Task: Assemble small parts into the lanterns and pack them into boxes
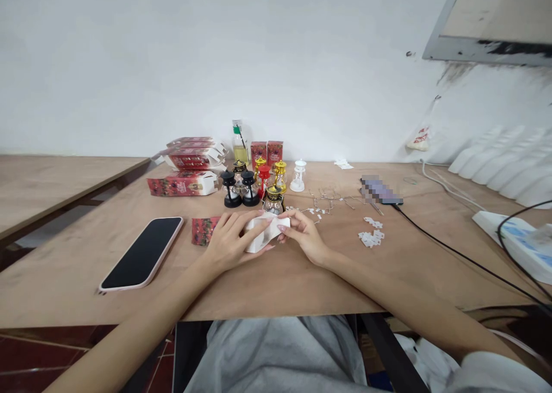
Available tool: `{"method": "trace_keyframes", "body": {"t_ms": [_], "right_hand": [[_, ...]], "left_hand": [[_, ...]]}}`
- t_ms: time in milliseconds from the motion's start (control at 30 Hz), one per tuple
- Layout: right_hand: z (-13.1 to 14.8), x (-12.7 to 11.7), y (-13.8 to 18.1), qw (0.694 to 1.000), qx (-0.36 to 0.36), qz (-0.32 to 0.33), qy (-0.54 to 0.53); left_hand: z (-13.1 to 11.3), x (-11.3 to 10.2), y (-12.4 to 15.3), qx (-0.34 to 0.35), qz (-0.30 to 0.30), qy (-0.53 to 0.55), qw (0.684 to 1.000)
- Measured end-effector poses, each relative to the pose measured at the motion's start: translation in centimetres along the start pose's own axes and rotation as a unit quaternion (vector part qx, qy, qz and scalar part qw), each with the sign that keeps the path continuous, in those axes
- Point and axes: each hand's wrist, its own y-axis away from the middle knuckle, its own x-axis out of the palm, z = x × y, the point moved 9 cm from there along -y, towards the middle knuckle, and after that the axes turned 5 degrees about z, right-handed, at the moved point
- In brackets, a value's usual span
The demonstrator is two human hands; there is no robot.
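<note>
Both hands are on a small cardboard box near the middle of the table. Its red printed side (202,231) shows left of my left hand, and its white card flaps (259,237) show between the hands; my fingers hide the part between. My left hand (233,237) is closed around the box, with the index finger stretched across the white card. My right hand (305,235) pinches the right edge of the flaps. Just behind stands a black and gold mini lantern (273,202). Other mini lanterns stand further back: black (232,193), red (263,180), gold (280,174) and white (298,177).
Red boxes (183,184) lie at the back left near a glass bottle (240,145). A phone (143,254) lies at left, and a cabled phone (382,190) at right. Wire pieces (330,198) and white tags (371,239) lie scattered. A power strip (513,237) is far right.
</note>
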Motion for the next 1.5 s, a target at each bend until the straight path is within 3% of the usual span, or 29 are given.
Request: {"method": "trace_keyframes", "body": {"t_ms": [233, 500, 667, 900, 1333, 1500], "right_hand": [[1.1, 0.4, 0.2, 0.996, -0.027, 0.066, -0.048], [1.5, 1.9, 0.5, 0.989, -0.044, 0.132, 0.046], [2.5, 2.3, 0.7, 0.985, -0.087, 0.134, 0.059], [2.2, 3.3, 1.0, 0.986, -0.061, 0.152, 0.019], [1.3, 2.4, 0.8, 0.995, -0.034, 0.095, 0.019], [1.3, 2.5, 0.8, 0.993, -0.036, 0.108, 0.011]], "left_hand": [[0.7, -0.6, 0.1, -0.049, -0.015, 0.04, 0.998], [-0.4, -0.9, -0.3, -0.01, -0.03, 0.039, 0.999], [-0.7, -0.7, 0.1, -0.006, -0.041, 0.057, 0.998], [-1.4, -0.4, 0.1, 0.01, -0.037, 0.089, 0.995], [-1.7, -0.1, 0.0, 0.035, -0.026, 0.094, 0.995], [-1.5, -0.2, 0.0, 0.028, -0.03, 0.102, 0.994]]}}
